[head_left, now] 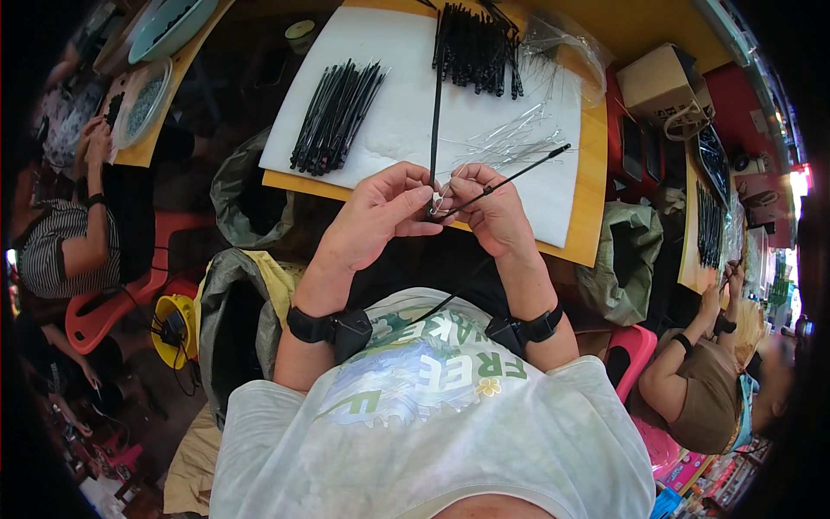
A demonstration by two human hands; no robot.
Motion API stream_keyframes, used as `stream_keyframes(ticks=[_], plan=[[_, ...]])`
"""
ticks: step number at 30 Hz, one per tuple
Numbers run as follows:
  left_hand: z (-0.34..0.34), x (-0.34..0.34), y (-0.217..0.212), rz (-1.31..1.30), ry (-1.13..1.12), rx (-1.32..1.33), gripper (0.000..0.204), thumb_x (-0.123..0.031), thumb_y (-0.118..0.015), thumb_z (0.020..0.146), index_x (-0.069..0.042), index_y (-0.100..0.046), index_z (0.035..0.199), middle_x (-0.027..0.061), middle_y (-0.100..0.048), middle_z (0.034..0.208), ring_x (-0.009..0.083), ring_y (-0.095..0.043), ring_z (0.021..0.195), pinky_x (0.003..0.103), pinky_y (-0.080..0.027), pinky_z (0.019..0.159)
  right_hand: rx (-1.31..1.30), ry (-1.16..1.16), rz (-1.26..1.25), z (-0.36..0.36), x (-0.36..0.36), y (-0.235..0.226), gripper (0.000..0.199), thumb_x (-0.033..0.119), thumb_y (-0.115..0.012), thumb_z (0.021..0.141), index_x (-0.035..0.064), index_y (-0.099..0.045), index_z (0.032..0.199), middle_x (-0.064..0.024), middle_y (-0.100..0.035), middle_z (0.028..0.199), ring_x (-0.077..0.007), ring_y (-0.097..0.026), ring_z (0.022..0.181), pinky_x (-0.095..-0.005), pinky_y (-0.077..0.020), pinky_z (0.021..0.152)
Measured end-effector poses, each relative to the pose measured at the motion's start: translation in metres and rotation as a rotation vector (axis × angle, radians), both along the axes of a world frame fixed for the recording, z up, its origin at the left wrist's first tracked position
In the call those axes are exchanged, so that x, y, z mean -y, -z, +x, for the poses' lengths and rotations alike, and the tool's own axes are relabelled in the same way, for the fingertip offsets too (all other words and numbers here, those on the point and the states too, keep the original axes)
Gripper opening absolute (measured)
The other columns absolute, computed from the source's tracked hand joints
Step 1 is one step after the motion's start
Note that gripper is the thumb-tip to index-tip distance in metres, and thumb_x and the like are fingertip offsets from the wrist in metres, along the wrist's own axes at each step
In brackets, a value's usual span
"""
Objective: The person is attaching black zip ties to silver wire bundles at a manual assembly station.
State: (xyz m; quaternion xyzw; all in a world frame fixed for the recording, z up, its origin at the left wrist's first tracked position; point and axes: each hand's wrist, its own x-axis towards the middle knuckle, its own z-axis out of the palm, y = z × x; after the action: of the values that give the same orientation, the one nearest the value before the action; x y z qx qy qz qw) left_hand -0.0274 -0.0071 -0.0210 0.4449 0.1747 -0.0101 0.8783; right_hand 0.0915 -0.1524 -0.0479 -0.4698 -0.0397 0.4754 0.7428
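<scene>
Two hands are brought together at the near edge of the tabletop (588,199), fingertips almost touching. The left hand (380,212) is closed in a pinch on a long, thin black rod (435,112) that runs straight up across the white sheet (406,112), and a small clear loop (437,206) is seen at its lower end between the fingers. The right hand (493,212) is closed on a second thin black stick (519,176), which slants up and to the right toward the sheet's right edge. A black band with a small box is worn on each wrist.

The sheet is matte, soft-looking and white, laid over a yellow wooden top. Toward its left edge a loose bundle of slim black sticks (335,117) is fanned out. At its far edge a larger heap of black sticks (475,48) is piled, partly beside a crumpled clear plastic bag (566,43). Thin clear slivers (510,143) are scattered just right of the centre.

Beyond the right corner a brown cardboard box (659,82) is set. On a neighbouring tabletop at far left a round clear bowl (143,99) is filled with small greyish pieces, with another person's hands just beside it.
</scene>
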Motion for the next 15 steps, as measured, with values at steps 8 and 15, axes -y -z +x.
stream_keyframes(ticks=[8, 15], plan=[[0.0002, 0.0003, 0.0017, 0.049, 0.072, 0.061, 0.015, -0.010, -0.051, 0.093, -0.001, -0.054, 0.105, 0.0051, -0.061, 0.096, 0.0143, -0.062, 0.090, 0.029, -0.055, 0.080, 0.019, 0.020, 0.031, -0.0008, 0.0028, 0.0027, 0.008, 0.006, -0.060, 0.085, 0.0015, -0.056, 0.090, -0.0097, -0.064, 0.077, -0.0172, -0.065, 0.067, -0.0265, -0.0530, 0.059], [-0.0014, 0.0040, -0.0004, 0.069, 0.131, 0.104, 0.016, -0.010, -0.051, 0.093, -0.001, -0.054, 0.106, 0.0050, -0.060, 0.097, 0.0130, -0.062, 0.091, 0.028, -0.054, 0.082, 0.037, -0.024, 0.031, 0.0026, 0.0090, 0.0049, 0.010, 0.006, -0.060, 0.085, -0.0002, -0.055, 0.091, -0.0114, -0.065, 0.080, -0.0186, -0.066, 0.068, -0.0258, -0.0537, 0.062]])
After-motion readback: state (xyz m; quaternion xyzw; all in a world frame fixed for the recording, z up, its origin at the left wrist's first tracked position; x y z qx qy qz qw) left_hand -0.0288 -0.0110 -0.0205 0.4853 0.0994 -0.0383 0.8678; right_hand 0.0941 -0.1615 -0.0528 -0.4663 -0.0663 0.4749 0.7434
